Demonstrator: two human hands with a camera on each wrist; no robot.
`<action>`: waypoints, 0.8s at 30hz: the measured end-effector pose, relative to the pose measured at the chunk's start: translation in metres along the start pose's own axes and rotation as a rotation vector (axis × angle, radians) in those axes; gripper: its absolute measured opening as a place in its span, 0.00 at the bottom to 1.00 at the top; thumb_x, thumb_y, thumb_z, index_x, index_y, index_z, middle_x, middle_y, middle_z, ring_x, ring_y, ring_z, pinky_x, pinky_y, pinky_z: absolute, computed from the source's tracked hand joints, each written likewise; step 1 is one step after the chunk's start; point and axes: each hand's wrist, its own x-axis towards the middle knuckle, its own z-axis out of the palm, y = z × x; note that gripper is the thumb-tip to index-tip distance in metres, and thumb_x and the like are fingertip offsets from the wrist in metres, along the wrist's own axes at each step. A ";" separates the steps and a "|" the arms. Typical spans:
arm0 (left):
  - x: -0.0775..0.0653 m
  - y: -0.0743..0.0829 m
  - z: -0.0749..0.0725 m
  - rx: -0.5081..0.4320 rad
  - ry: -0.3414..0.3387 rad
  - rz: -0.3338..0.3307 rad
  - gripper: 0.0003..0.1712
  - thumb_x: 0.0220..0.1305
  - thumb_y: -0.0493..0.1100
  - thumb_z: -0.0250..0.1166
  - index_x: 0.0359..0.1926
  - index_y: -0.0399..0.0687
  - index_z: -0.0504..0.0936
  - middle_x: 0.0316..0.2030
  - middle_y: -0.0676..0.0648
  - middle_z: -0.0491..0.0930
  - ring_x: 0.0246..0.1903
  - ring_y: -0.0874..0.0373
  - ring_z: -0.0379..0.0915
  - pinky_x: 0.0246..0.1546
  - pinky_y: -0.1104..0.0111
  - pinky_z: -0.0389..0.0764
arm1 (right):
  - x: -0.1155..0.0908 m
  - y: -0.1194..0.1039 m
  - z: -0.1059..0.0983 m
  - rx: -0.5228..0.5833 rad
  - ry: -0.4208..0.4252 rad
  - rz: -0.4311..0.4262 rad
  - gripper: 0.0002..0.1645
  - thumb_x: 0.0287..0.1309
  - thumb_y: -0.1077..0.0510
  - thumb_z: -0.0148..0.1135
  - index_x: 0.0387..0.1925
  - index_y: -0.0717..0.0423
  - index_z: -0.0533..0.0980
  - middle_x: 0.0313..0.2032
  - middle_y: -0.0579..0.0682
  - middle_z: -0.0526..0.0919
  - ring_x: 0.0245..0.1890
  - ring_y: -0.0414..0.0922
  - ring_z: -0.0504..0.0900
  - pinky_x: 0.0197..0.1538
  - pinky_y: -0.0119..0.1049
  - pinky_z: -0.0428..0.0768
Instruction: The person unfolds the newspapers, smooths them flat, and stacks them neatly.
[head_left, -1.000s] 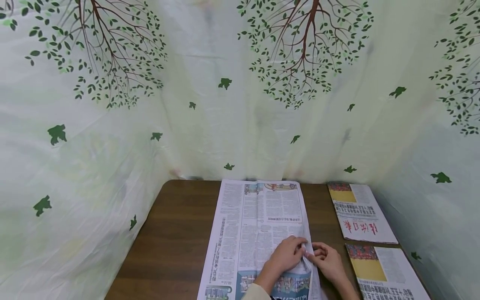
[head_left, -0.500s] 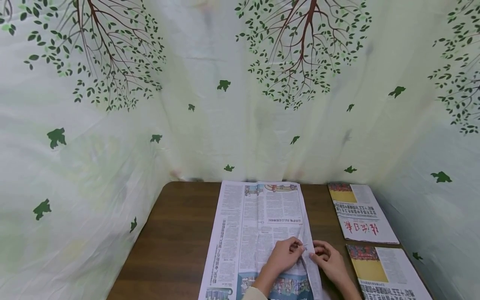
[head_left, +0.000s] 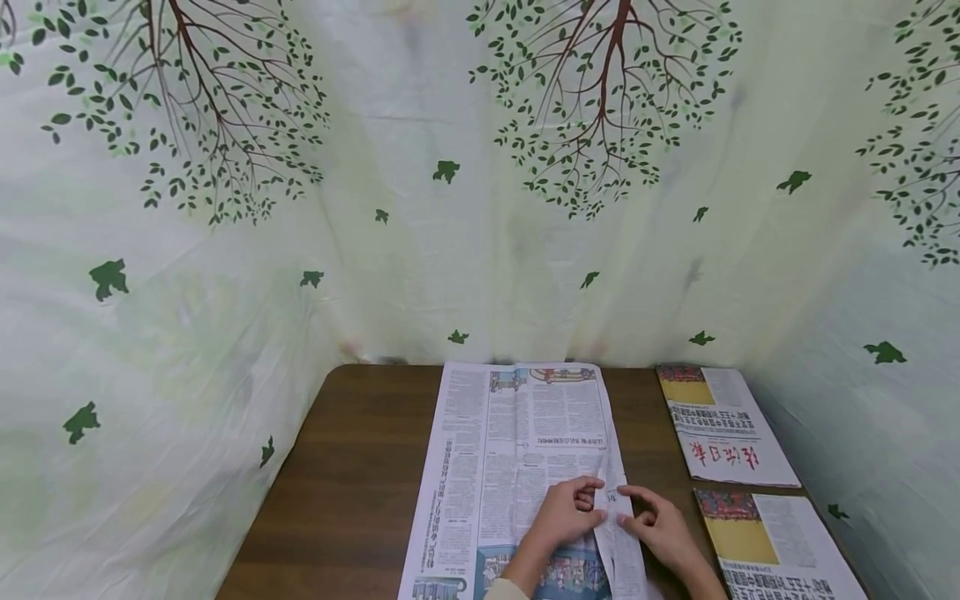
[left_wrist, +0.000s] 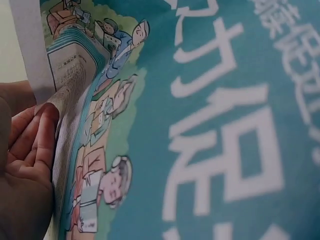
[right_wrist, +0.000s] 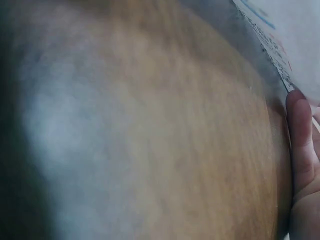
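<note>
Narrow turned-over strip of grey-white newsprint has swung further left since the earlier frame, its free edge now across the teal illustrated panel.

Nearest: left hand, fingers curled, appears to pinch that loose edge (left wrist view shows paper gathering at the fingertips). Right hand touches the right border, thumb and forefinger apart; cannot tell whether it pinches anything. Large printed white newspaper lies lengthwise under them on the dark brown wooden table.

Risks, as judged: uneven pull between the 2 hands could skew or crumple the turned strip; a hard tug could tear thin paper. No hand rests on the far end, so the whole thing could slide.

Beside the right forearm, 1 folded newspaper with yellow-and-red picture; a stray elbow could nudge it. Beyond, 1 folded newspaper with red lettering, then pale leaf-printed curtain.
</note>
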 end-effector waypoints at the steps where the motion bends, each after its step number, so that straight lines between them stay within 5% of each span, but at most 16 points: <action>1: 0.000 0.000 -0.001 0.001 -0.010 0.007 0.24 0.56 0.36 0.74 0.55 0.47 0.86 0.36 0.54 0.84 0.30 0.75 0.74 0.37 0.79 0.78 | 0.000 0.000 0.000 0.002 -0.005 -0.007 0.32 0.60 0.58 0.73 0.65 0.58 0.76 0.12 0.41 0.70 0.12 0.33 0.62 0.18 0.27 0.64; 12: -0.004 -0.001 -0.005 -0.026 -0.036 0.084 0.23 0.58 0.32 0.73 0.56 0.42 0.86 0.38 0.43 0.86 0.32 0.74 0.73 0.38 0.78 0.79 | 0.005 -0.001 -0.003 -0.017 -0.038 0.002 0.38 0.59 0.57 0.74 0.70 0.57 0.71 0.13 0.43 0.71 0.12 0.35 0.64 0.18 0.27 0.63; 24: -0.006 -0.002 -0.003 -0.096 -0.039 0.125 0.25 0.56 0.34 0.75 0.57 0.43 0.86 0.44 0.43 0.88 0.35 0.69 0.79 0.41 0.74 0.83 | 0.007 0.000 -0.011 0.026 -0.075 -0.022 0.40 0.59 0.57 0.74 0.71 0.59 0.70 0.12 0.42 0.71 0.11 0.33 0.62 0.17 0.27 0.63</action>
